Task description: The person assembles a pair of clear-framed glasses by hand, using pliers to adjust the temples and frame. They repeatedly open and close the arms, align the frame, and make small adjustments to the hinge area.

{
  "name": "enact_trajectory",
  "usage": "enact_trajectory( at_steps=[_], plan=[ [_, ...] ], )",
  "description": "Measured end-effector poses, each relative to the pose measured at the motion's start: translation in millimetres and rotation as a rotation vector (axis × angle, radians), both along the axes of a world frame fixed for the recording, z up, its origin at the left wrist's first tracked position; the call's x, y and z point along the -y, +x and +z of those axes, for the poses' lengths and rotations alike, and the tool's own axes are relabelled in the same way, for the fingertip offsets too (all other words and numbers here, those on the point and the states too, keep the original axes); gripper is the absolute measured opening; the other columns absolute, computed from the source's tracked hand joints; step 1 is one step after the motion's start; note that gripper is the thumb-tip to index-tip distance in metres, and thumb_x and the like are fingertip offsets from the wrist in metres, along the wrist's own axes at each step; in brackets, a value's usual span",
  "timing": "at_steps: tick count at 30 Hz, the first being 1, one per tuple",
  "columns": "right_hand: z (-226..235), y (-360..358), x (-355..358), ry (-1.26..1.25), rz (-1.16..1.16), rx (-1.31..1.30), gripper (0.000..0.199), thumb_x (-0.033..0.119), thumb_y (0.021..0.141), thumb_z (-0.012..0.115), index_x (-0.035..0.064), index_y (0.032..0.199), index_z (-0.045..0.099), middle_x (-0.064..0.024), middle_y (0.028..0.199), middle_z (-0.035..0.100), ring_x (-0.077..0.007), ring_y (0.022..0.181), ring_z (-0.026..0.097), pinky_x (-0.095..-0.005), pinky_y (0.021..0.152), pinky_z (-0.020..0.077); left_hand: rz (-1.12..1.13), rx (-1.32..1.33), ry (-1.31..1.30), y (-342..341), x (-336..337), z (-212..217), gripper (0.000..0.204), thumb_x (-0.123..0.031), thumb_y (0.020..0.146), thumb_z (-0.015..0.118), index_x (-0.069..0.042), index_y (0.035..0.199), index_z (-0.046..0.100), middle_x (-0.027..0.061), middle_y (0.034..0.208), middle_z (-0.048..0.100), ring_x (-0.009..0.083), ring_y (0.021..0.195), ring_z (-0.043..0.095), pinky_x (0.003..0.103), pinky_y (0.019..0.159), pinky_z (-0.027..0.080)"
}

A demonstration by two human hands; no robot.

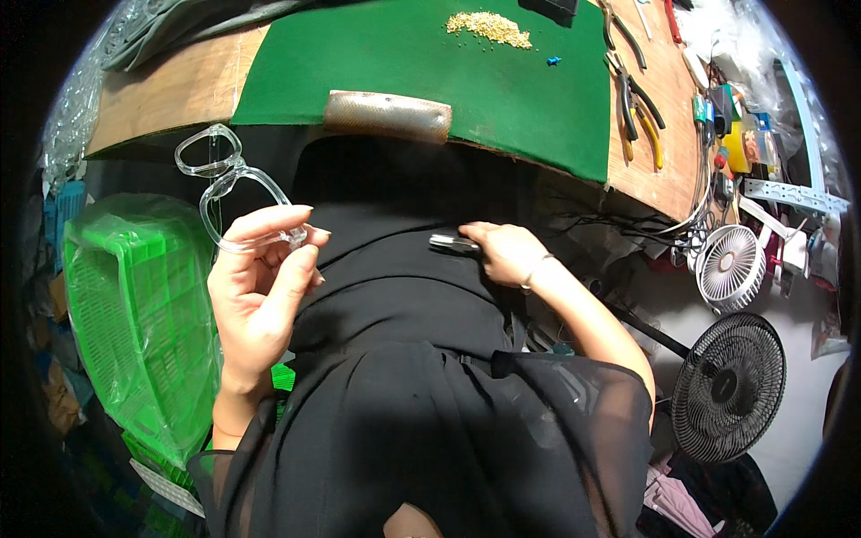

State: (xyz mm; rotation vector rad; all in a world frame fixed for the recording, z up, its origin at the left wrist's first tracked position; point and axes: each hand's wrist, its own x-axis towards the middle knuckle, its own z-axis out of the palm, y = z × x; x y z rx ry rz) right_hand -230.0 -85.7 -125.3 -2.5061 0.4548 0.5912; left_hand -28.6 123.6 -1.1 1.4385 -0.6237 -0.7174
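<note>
My left hand (pixel 265 287) is raised at the left, with thumb and fingers pinched on a clear plastic eyeglass frame (pixel 215 186). The frame stands up from the fingertips, one rim above the other, and the part in the pinch is partly hidden. My right hand (pixel 508 253) rests low over the black cloth on my lap, its fingers curled. Out of its fingertips juts a small silver-and-black object (pixel 454 243), too small and shaded for me to name.
A green mat (pixel 377 54) covers the bench, with a pile of small gold-coloured pieces (pixel 489 30) and a curved metal mesh piece (pixel 387 116) at its front edge. Pliers (pixel 628 99) lie to the right. A green crate (pixel 143 314) stands left; a black fan (pixel 728 387) stands right.
</note>
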Motion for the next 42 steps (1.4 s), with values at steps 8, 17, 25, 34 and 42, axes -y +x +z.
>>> enact_trajectory(
  at_steps=[8,17,25,34,42],
  plan=[
    [23.8,-22.0,20.7,-0.119,-0.246,0.241,0.038,0.005,0.072,0.055,0.0025,0.111,0.054,-0.0152,0.107,0.056,-0.0326,0.098,0.058,-0.0376,0.085,0.0484,-0.002,0.033,-0.088,4.7,-0.3,10.8,0.028,0.003,0.086,0.058,-0.003,0.113,0.054,0.0069,0.091,0.064,0.0049,0.069,0.055,0.018,0.058,0.046],
    [9.0,26.3,3.3,-0.042,-0.111,0.361,0.034,0.01,0.075,0.058,0.0064,0.109,0.057,-0.0141,0.099,0.058,-0.031,0.093,0.059,-0.0381,0.082,0.0492,0.054,0.067,-0.123,4.6,-8.3,15.2,0.029,0.003,0.085,0.059,-0.002,0.113,0.053,0.0073,0.092,0.064,0.0057,0.072,0.056,0.018,0.06,0.047],
    [-10.4,-18.0,15.6,-0.151,-0.305,0.166,0.032,0.016,0.074,0.062,0.0043,0.104,0.056,-0.0195,0.093,0.057,-0.0352,0.089,0.059,-0.0428,0.079,0.0494,0.085,0.087,-0.163,14.5,1.0,20.3,0.031,0.004,0.084,0.06,-0.002,0.114,0.053,0.0079,0.093,0.063,0.0061,0.073,0.056,0.019,0.06,0.048],
    [67.6,0.9,13.1,0.134,-0.356,0.261,0.018,0.009,0.071,0.059,0.0055,0.089,0.06,-0.0146,0.088,0.062,-0.0309,0.087,0.06,-0.0375,0.081,0.0484,0.016,0.035,-0.262,51.9,62.5,49.2,0.04,0.001,0.083,0.063,0.001,0.12,0.049,0.012,0.099,0.063,0.0094,0.078,0.057,0.022,0.07,0.049],
    [115.3,119.7,103.4,-0.154,-0.423,0.565,0.015,0.0,0.069,0.059,0.0038,0.083,0.055,-0.0142,0.078,0.057,-0.0329,0.075,0.058,-0.0391,0.069,0.0469,-0.084,-0.172,-0.34,63.5,116.9,39.8,0.057,0.001,0.085,0.061,0.003,0.135,0.033,0.0209,0.124,0.052,0.0131,0.084,0.06,0.026,0.073,0.052]
  ],
)
